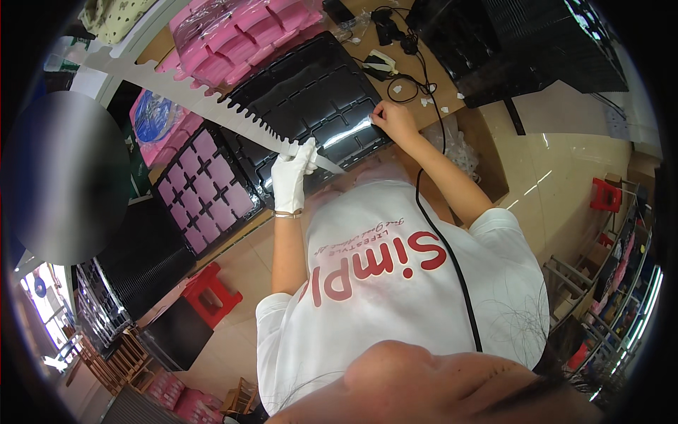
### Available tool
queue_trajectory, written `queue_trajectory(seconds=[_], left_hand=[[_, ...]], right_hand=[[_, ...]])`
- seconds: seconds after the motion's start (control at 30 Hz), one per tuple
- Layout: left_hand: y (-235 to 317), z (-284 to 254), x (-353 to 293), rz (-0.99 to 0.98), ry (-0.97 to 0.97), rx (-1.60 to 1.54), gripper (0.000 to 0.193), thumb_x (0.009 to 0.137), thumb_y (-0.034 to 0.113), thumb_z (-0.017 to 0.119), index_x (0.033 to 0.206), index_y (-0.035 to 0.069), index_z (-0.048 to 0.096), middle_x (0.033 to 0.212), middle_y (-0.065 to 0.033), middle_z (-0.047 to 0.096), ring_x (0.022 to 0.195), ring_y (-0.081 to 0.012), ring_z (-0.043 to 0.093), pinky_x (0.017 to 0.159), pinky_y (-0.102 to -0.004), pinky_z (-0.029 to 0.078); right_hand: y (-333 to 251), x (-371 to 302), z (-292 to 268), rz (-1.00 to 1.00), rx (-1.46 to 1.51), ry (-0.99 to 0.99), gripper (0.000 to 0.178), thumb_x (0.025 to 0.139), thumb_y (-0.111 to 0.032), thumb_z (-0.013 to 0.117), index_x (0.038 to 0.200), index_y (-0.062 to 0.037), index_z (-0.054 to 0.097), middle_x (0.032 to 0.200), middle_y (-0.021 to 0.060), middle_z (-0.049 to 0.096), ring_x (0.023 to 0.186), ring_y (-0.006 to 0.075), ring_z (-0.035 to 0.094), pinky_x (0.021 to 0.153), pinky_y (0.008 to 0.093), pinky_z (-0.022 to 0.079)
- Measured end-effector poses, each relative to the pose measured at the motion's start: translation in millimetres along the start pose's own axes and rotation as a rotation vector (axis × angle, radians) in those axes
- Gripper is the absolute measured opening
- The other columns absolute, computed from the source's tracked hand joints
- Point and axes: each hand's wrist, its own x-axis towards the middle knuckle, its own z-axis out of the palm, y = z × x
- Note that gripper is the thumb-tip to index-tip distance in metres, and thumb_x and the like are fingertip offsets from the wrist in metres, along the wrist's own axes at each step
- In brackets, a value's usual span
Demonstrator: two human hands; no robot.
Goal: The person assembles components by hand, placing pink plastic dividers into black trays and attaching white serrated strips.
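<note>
My left hand (290,180), in a white glove, is closed around a long pale strip (205,106) with a notched edge. The strip slants from the upper left across a black plastic tray (304,88) to just past my fingers, its tail end near the tray's front edge. My bare right hand (397,121) is at the tray's right edge, fingers curled and thumb pressed in; what they pinch is hidden. Left of that tray sits another black tray (244,166) with pink pieces (200,169) in its compartments.
Pink molded trays in clear film (244,35) are stacked behind. A black cable (443,127) runs off the table and down my front. White scraps (426,102) lie at the right. Black sheets (522,42) stand far right; a red stool (212,293) is at lower left.
</note>
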Motion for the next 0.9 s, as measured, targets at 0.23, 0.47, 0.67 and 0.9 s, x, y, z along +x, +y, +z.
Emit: queue_trajectory(seconds=[0.23, 0.47, 0.67, 0.9], left_hand=[[-6.0, -3.2, 3.9, 0.017, 0.034, 0.013, 0.024, 0.081, 0.023, 0.074, 0.086, 0.002, 0.064, 0.074, -0.0021, 0.064, 0.056, -0.0066, 0.053, 0.053, -0.0194, 0.04], [-5.4, -29.7, -20.8, 0.019, 0.1, 0.162, 0.029, 0.08, 0.024, 0.075, 0.09, -0.002, 0.065, 0.079, -0.0036, 0.066, 0.062, -0.0071, 0.056, 0.057, -0.0196, 0.041], [-12.7, -48.4, -61.4, -0.031, 0.015, 0.404, 0.023, 0.081, 0.023, 0.072, 0.078, 0.0, 0.068, 0.069, -0.0019, 0.066, 0.06, -0.0041, 0.054, 0.06, -0.0225, 0.044], [-100.0, -84.6, -102.3, -0.24, 0.259, 0.377, 0.019, 0.083, 0.018, 0.07, 0.076, 0.0, 0.067, 0.07, -0.0003, 0.065, 0.063, -0.0036, 0.055, 0.063, -0.0231, 0.046]], right_hand=[[2.4, -2.6, 0.5, -0.067, -0.048, 0.082, 0.015, 0.073, -0.019, 0.07, 0.076, -0.0054, 0.065, 0.061, 0.0108, 0.058, 0.059, 0.0272, 0.059, 0.055, 0.0365, 0.046], [69.6, -49.8, -66.7, 0.321, 0.407, 0.258, 0.013, 0.081, -0.013, 0.067, 0.092, -0.0046, 0.064, 0.079, -0.0003, 0.062, 0.075, 0.0091, 0.056, 0.07, 0.0254, 0.046], [448.6, -200.3, -70.0, 0.77, -0.565, -0.159, 0.039, 0.082, -0.024, 0.054, 0.115, -0.0031, 0.061, 0.112, 0.0163, 0.064, 0.11, 0.0331, 0.058, 0.09, 0.0429, 0.046], [102.6, -35.6, -127.8, 0.501, -0.37, -0.512, 0.018, 0.077, -0.012, 0.054, 0.075, -0.0001, 0.067, 0.07, 0.0176, 0.066, 0.064, 0.0282, 0.067, 0.057, 0.0382, 0.052]])
